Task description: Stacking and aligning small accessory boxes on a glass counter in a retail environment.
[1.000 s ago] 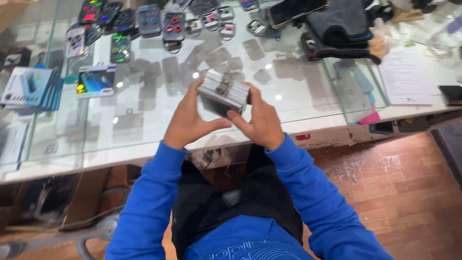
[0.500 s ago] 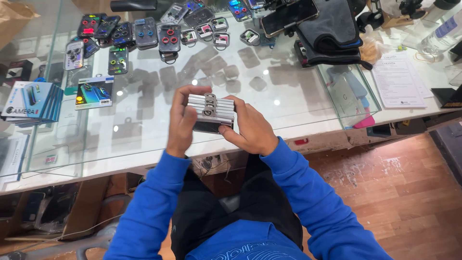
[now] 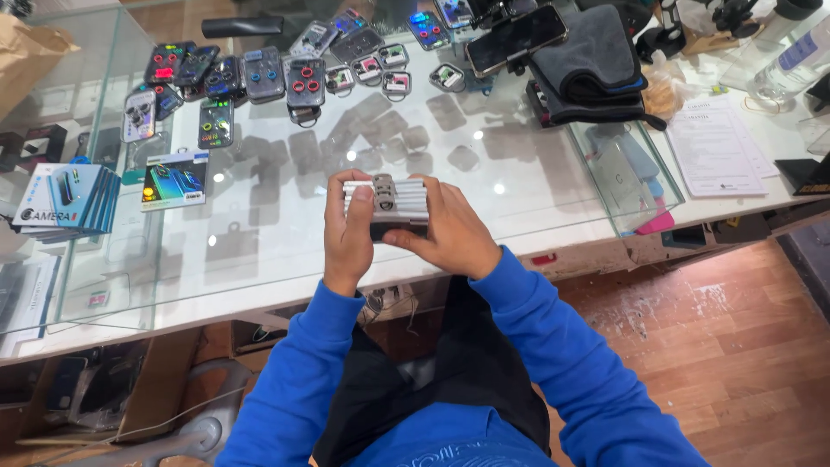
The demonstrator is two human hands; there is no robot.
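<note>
Both of my hands hold one stack of thin white-edged packs just above the glass counter. My left hand grips the stack's left end, fingers curled over the top. My right hand clasps its right end and underside. A small dark and silver piece sits on the top middle of the stack. Blue sleeves cover both forearms.
Several clear packs with coloured rings lie in rows at the counter's far side. Blue boxes and a flat pack sit at left. A phone on folded dark cloth and papers lie at right. Wooden floor lies below right.
The stack has turned from tilted to level and moved slightly nearer to me. Both hands have kept hold of it throughout.
</note>
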